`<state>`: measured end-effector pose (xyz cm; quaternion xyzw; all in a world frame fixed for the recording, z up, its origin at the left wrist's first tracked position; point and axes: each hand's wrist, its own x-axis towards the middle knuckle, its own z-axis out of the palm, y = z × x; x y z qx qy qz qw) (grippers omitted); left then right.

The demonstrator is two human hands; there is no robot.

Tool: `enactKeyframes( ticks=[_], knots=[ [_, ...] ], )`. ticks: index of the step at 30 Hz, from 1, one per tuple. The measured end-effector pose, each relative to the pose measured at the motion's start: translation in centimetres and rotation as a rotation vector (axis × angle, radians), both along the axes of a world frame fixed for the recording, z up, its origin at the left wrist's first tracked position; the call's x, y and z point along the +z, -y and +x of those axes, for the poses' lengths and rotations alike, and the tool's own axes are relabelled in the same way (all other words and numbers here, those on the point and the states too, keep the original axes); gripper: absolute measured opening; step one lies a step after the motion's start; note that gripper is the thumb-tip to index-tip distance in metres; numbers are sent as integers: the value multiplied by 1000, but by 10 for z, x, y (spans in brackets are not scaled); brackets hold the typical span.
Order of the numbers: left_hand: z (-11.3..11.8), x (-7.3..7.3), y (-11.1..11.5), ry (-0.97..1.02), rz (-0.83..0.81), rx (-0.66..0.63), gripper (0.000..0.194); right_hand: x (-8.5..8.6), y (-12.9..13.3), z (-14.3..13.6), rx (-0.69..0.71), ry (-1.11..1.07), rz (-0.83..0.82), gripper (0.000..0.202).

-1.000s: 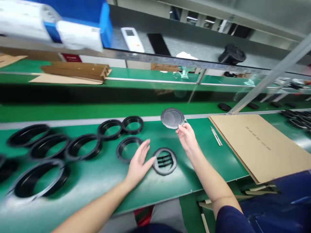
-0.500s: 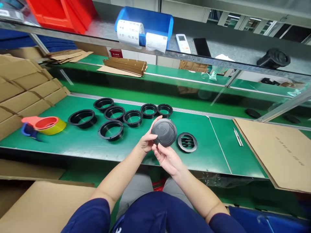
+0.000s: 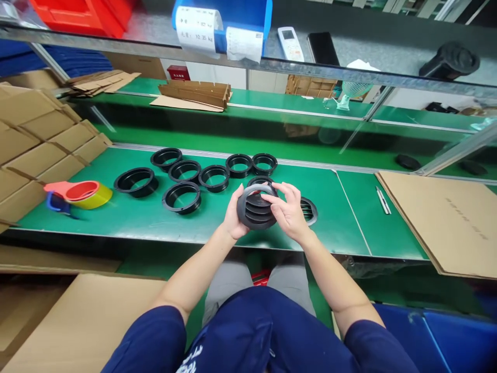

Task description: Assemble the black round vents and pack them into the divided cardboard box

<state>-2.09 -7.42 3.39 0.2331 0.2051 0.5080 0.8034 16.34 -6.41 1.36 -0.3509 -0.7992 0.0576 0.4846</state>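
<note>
Both my hands hold one round black vent part (image 3: 254, 210) with slats facing me, just above the near edge of the green table (image 3: 135, 223). My left hand (image 3: 232, 217) grips its left rim from behind. My right hand (image 3: 287, 210) covers its right side, fingers on the front. Behind my right hand a second slatted vent disc (image 3: 309, 210) lies flat on the table, partly hidden. Several black plastic rings (image 3: 181, 197) lie in a loose group to the left and behind.
A tape dispenser with yellow tape (image 3: 79, 194) sits at the table's left. Folded cardboard boxes (image 3: 50, 140) are stacked at far left, a cardboard sheet (image 3: 446, 223) lies at right beside two metal pins (image 3: 382, 199). A shelf above carries a blue bin (image 3: 225, 20).
The part in my hands has been turned over: its smooth domed face showed before, its slatted side shows now. My right hand moved from under it onto its front.
</note>
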Motion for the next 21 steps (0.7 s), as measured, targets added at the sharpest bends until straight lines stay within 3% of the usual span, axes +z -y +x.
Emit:
enactKeyframes(
  ticks=[5, 10, 15, 21],
  knots=[
    [5, -6, 1, -25, -67, -36, 50, -6, -2, 0, 66, -23, -80, 50],
    [-1, -12, -4, -31, -114, -51, 58, -1, 0, 3, 139, -184, -197, 52],
    [-11, -16, -10, -74, -164, -91, 65, -8, 5, 3, 94, -257, -288, 52],
    [-14, -18, -11, -51, -161, -104, 62, -18, 3, 4, 145, -302, -344, 48]
  ],
)
